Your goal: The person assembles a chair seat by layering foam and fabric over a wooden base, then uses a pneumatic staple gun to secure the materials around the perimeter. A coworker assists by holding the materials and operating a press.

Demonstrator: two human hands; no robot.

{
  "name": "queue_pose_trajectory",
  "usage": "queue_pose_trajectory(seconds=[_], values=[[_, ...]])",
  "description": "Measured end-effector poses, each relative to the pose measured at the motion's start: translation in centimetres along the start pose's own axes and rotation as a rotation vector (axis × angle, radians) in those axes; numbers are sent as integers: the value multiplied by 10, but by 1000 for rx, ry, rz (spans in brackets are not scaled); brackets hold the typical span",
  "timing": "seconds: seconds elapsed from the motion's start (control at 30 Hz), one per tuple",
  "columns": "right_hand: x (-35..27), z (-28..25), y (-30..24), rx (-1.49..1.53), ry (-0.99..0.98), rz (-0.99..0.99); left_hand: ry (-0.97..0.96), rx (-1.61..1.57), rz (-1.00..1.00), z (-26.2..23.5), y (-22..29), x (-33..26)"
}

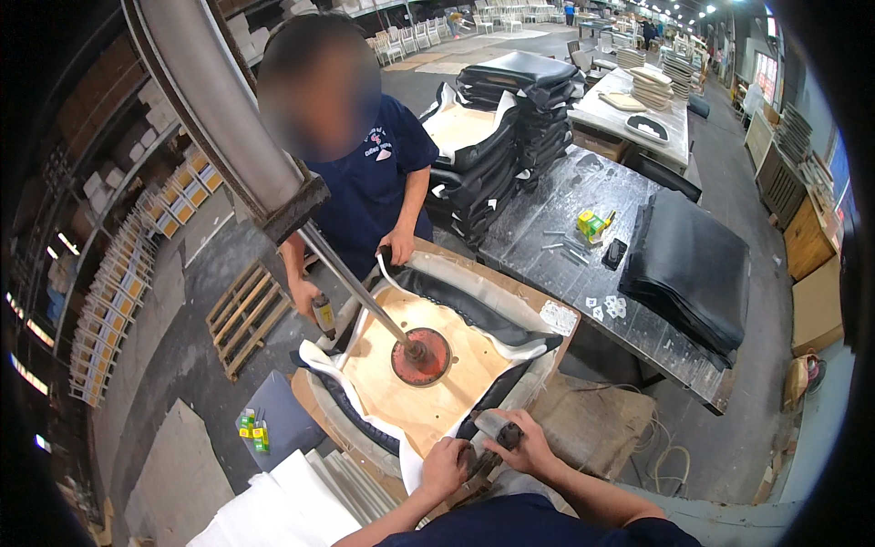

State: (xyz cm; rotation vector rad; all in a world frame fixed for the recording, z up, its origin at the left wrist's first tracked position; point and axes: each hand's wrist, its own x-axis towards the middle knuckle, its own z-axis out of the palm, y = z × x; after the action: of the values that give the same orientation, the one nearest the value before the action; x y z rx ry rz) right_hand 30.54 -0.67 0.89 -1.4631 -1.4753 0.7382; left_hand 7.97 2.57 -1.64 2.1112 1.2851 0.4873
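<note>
A chair seat lies upside down, its plywood base [401, 401] facing up. Black cover material [501, 387] with a white lining is folded over its edges. A red round press plate [421, 356] on a metal rod bears on the middle of the plywood. At the near corner, my left hand [447, 467] is closed on the cover's edge. My right hand [529, 445] grips a staple gun [499, 427] beside it, over that same corner. Across the seat, a co-worker [365, 182] holds another staple gun [324, 315] and has the other hand at the far edge.
A dark worktable [547, 196] on the right bears a stack of black covers [685, 269], loose staple strips [567, 246] and a small green-yellow box [592, 223]. Stacked covered seats [483, 182] stand behind it. White sheets [278, 506] lie at the near left. A pallet [244, 319] is on the floor.
</note>
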Motion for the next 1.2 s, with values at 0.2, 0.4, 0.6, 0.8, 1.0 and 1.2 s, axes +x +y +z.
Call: queue_pose_trajectory(seconds=[0.2,0.4,0.6,0.8,1.0,1.2], values=[[3,-2,1,-43,-41,20,13,-30,-43,1,0,3],[10,-14,-2,-45,-96,-32,-38,-27,-120,-9,-4,32],[1,-56,8,58,-100,28,227,-82,36,-21,17,173],[18,-139,42,76,-78,127,69,296,-311,-12,26,283],[70,-212,95,-142,-27,163,7,273,-460,6,39,306],[104,-238,157,-230,-61,265,169,178,-485,31,55,290]])
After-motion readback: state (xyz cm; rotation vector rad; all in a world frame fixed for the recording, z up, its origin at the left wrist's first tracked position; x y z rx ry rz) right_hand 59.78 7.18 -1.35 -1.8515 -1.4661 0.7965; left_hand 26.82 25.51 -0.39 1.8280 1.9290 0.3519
